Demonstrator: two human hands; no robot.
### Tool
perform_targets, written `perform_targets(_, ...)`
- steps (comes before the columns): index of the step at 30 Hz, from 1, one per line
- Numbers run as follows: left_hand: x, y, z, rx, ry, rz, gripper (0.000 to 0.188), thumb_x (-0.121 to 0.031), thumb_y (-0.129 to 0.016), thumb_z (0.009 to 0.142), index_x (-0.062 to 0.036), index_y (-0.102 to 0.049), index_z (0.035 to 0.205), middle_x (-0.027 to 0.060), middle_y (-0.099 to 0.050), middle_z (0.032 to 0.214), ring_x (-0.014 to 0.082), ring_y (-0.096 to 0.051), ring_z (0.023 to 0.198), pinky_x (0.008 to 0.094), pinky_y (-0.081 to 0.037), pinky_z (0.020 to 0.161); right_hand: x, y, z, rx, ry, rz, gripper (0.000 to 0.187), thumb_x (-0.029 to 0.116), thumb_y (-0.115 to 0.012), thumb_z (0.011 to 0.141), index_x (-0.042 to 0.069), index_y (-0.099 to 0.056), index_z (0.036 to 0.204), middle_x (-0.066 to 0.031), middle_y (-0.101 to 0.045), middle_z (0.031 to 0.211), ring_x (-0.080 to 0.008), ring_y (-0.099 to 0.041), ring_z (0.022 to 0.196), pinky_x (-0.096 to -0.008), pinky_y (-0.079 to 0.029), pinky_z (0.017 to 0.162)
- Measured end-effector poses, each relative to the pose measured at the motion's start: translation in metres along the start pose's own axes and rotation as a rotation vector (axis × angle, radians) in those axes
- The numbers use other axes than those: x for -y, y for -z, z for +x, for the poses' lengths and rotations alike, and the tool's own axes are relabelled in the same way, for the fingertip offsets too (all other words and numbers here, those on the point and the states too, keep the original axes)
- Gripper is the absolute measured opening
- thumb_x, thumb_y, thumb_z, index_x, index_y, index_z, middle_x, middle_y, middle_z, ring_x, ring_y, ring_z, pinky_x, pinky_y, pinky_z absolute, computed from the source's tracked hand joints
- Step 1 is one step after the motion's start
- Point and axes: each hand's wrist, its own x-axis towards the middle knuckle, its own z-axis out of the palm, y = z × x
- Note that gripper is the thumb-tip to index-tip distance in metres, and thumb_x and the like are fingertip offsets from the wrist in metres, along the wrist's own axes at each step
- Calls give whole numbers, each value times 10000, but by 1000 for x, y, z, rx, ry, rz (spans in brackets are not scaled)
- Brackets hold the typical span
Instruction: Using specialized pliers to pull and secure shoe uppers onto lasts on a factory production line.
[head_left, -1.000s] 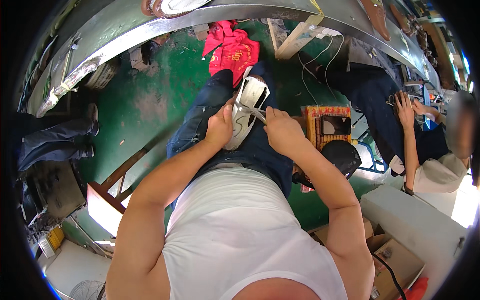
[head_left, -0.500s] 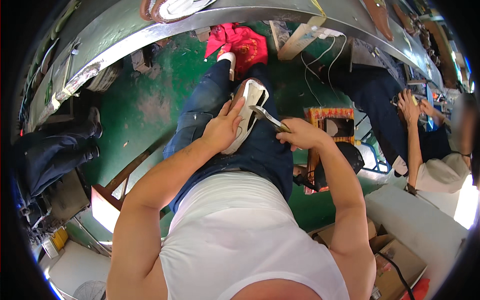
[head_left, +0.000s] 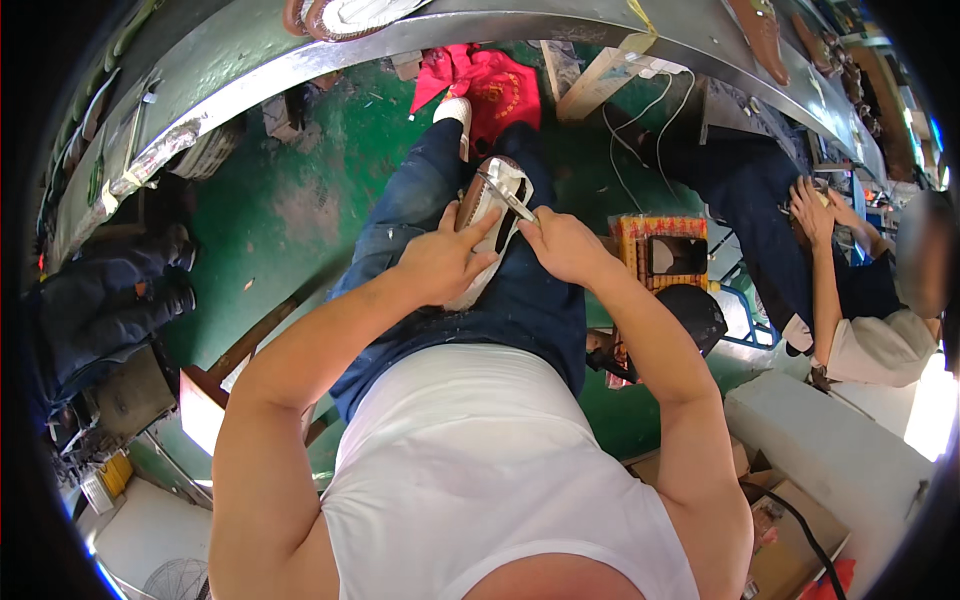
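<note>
A brown shoe upper with a pale underside (head_left: 478, 282) lies lengthwise across my thighs, its toe end pointing away from me. My left hand (head_left: 445, 262) grips its left side, fingers spread over the edge and the underside. In my right hand (head_left: 568, 246) is a pair of metal lasting pliers (head_left: 517, 207), held by the handles. The head of the pliers reaches the shoe's left edge near the toe. My fingers hide part of the handles, and whether the jaws hold the edge is too small to tell.
A metal-edged bench (head_left: 350, 50) curves across the far side, with shoes on it. On the right are a yellow-and-red box (head_left: 630, 240) with a phone on top, a black cap (head_left: 695, 315) and a seated co-worker (head_left: 830, 270). A red cloth (head_left: 500, 95) lies by my feet.
The pliers have moved forward and left, from the right side of the shoe to its far left edge. My right hand has come closer to the shoe; the left has shifted slightly.
</note>
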Motion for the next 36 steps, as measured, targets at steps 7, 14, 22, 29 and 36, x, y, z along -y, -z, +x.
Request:
perform_targets(7, 25, -54, -19, -179, 212, -664, 749, -238, -612, 918, -10, -222, 1516, 296, -500, 1368, 400, -563, 1215, 366, -436, 1029, 15, -12, -30, -20, 137, 36, 317, 276, -450, 1026, -16, -549, 956, -153, -644, 746, -282, -653, 703, -380, -507, 674)
perform_targets(14, 3, 9, -32, 158, 242, -416, 1095, -201, -776, 763, -117, -31, 1561, 323, -642, 1091, 471, -637, 1010, 458, -498, 934, -8, -24, -47, 22, -62, 633, 331, 275, -405, 1048, -3, -571, 978, -78, -634, 788, -146, -623, 689, -296, -502, 649)
perform_targets(22, -1, 88, -42, -544, -116, -611, 580, -96, -799, 772, -13, -471, 1244, 153, -700, 1007, 175, -690, 879, 313, -551, 766, -46, -38, -64, -124, -189, 1178, 407, 338, -392, 1055, -34, -549, 1104, -109, -639, 876, -166, -632, 715, -290, -514, 678)
perform_targets(29, 15, 72, 63, -411, 56, -985, 493, -265, -783, 846, 7, -577, 1203, 106, -671, 1039, 159, -639, 922, 312, -523, 815, -24, -1, -69, -72, -60, 948, 239, 225, -567, 980, 19, -568, 1101, -42, -604, 838, -107, -569, 680, -279, -499, 637)
perform_targets(36, 52, -27, 19, -216, 108, -708, 551, -266, -711, 858, -64, -557, 1348, 235, -619, 1198, 337, -631, 1079, 387, -499, 919, -6, -2, -79, -28, -37, 609, 213, 196, -596, 935, 10, -560, 1031, -109, -572, 775, -210, -547, 692, -351, -461, 673)
